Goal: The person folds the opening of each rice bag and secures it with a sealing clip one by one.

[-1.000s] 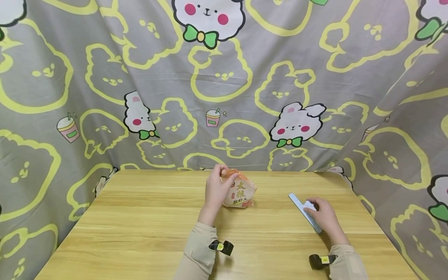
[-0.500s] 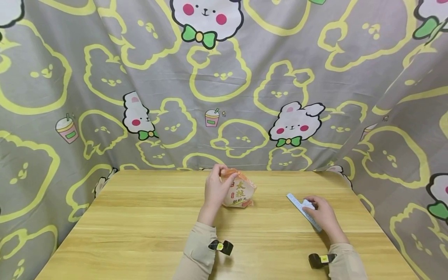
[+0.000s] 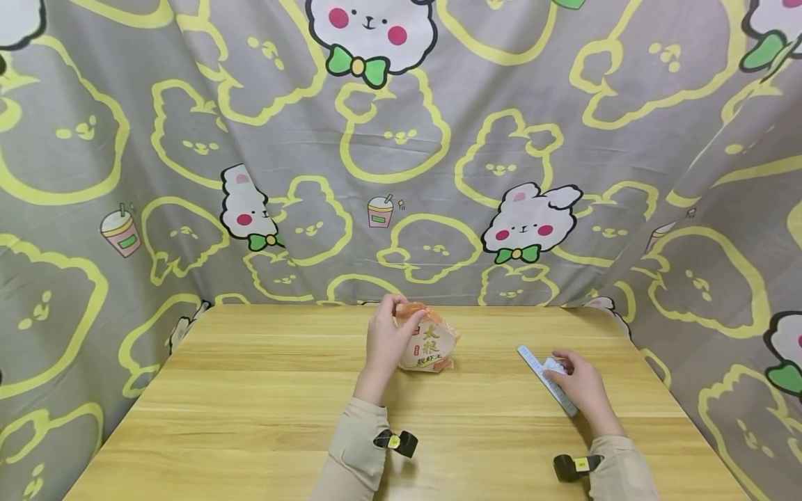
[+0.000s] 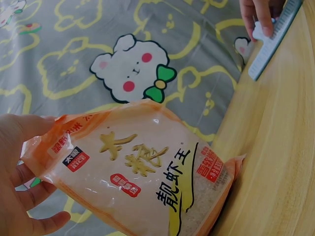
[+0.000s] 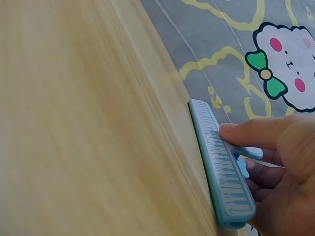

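A bag of rice with orange edges and gold and black lettering stands on the table, leaning slightly. At its upper left my left hand pinches the folded orange top between thumb and fingers; some of those fingers are behind the bag. To the right my right hand holds a light-blue long bar-shaped bag clip by its side handle. In the right wrist view the clip shows a piano-key-like print; the thumb lies along its edge and the other fingers are curled around the handle.
The wooden table extends around both hands. A grey cloth with yellow outlines and white cartoon animals hangs behind the table and along both sides. Black cameras are strapped at both wrists.
The clip's far end swings slightly left, then back right, in my right hand. My left hand and the rice bag stay in place.
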Tool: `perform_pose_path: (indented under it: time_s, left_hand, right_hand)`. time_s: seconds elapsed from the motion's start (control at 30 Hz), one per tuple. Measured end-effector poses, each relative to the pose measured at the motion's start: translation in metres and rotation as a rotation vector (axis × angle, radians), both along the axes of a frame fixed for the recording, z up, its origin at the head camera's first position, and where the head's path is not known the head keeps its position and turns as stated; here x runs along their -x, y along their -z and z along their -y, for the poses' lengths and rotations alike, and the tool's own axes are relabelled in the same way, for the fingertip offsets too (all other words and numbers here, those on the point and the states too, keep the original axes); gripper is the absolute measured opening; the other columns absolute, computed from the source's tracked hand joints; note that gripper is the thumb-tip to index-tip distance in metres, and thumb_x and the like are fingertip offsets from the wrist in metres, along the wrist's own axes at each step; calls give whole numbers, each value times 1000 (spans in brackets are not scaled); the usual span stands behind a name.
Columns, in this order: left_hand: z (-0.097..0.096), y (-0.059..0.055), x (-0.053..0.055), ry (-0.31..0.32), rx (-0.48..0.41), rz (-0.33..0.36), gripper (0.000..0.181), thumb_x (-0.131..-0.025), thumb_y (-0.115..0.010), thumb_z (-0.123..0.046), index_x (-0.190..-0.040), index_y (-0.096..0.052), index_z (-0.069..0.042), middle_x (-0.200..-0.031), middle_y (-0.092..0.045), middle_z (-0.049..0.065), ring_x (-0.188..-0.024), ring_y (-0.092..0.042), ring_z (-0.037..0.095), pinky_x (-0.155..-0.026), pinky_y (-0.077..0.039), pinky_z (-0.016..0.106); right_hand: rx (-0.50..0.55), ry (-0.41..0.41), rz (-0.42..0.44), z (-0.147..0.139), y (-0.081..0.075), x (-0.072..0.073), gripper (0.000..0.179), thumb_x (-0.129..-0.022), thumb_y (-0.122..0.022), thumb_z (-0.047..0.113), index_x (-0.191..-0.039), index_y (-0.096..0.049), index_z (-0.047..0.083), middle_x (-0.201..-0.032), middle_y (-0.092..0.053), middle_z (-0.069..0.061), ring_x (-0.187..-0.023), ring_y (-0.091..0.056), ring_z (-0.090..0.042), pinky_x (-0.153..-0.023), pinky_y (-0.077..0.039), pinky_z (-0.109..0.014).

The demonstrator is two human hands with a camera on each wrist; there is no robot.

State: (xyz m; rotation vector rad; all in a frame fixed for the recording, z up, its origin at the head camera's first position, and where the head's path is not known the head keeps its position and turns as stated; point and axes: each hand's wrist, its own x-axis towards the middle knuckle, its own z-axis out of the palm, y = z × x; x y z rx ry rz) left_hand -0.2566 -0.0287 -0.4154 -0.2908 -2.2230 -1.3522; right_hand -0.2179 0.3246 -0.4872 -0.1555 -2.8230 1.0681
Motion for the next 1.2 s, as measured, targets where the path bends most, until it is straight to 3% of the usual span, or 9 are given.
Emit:
perform_pose_path:
  time_s: [0.13,0.43,0.9,1.2]
  left_hand:
    - [0,0,0,1,0,-6,35,-85,-75,-33,-103,-55,-11,-92,-64,6,-84,-60,18,-70,-50,30]
    - [1,1,1,9,-7,10,34,-85,-75,-32,-103,-55,-12,-93,-64,5,-85,-61,18,-71,-50,30]
    - [1,2,0,1,-2,10,35,-85,-75,-34,-103,-55,-13,-93,-64,5,-84,-61,18,-70,-49,30]
    - [0,2,1,-2,0,5,35,-84,-76,-34,-103,-55,-12,-92,-64,5,-84,-61,18,-70,-50,30]
  right_hand:
    - [-8,3,-4,-1,0,1,50,-89,-68,18,-129,-54,-7,-115,-61,-29,-102,-59,-38,-79,-48,-39]
    - [26,21,22,-2,0,0,47,-92,-67,25,-126,-57,-6,-116,-63,-28,-103,-60,-36,-80,-49,-37]
    - [75,34,66,-2,-3,-2,55,-91,-67,37,-126,-58,-5,-112,-62,-21,-95,-54,-23,-71,-45,-24]
    - [88,58,96,-1,-6,-3,55,-91,-67,37,-124,-57,-7,-106,-60,-19,-90,-52,-23,-66,-45,-25]
